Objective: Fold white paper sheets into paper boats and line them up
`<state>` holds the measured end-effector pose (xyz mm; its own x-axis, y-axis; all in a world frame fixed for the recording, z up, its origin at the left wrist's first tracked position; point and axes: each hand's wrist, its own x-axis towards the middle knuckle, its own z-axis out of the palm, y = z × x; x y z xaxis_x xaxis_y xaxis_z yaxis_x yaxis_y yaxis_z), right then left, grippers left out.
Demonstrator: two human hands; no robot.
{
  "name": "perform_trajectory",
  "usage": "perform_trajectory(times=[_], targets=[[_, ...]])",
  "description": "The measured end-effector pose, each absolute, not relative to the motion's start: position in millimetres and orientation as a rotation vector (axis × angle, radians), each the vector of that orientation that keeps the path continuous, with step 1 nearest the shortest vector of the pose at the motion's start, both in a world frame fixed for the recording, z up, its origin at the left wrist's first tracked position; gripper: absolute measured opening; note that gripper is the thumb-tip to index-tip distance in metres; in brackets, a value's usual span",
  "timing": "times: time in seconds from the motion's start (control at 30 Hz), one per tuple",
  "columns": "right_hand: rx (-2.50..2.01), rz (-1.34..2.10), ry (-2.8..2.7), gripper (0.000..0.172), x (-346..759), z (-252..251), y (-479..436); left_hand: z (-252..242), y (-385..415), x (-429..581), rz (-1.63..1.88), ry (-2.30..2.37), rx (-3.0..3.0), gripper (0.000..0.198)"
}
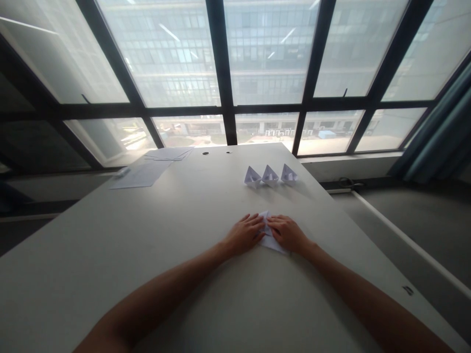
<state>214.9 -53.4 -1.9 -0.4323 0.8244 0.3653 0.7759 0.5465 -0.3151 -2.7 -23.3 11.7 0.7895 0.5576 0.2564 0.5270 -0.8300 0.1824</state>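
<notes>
A partly folded white paper lies flat on the grey table in front of me. My left hand rests on its left side with fingers stretched out flat. My right hand lies on its right side, fingers flat and pressing the paper down. Both hands hide most of the sheet; only its top corner and lower edge show. Beyond the hands, three small folded paper boats stand in a row.
A stack of white sheets lies at the table's far left, with a small pale object beside it. Two round holes sit near the far edge. Large windows stand behind the table; a curtain hangs at the right.
</notes>
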Motion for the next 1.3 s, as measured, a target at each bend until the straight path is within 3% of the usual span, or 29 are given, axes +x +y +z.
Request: perform_trajectory(times=[0.2, 0.33, 0.57, 0.9, 1.3], targets=[[-1.276, 0.156, -2.308, 0.028, 210, 2, -60, 1, -17, -5, 0.464, 1.025, 2.820, 0.043], [-1.366, 0.083, -2.268, 0.034, 207, -1, -61, -2, -14, -7, 0.414, 1.009, 2.823, 0.052], [-1.520, 0.011, -2.082, 0.037, 209, -2, -58, -2, -13, -7, 0.422, 0.976, 2.860, 0.050], [-1.642, 0.045, -2.230, 0.044, 210, -17, -53, -7, -12, -7, 0.433, 1.015, 2.831, 0.051], [-1.701, 0.084, -2.161, 0.054, 211, -21, -51, -12, -12, -8, 0.291, 1.214, 2.831, 0.063]])
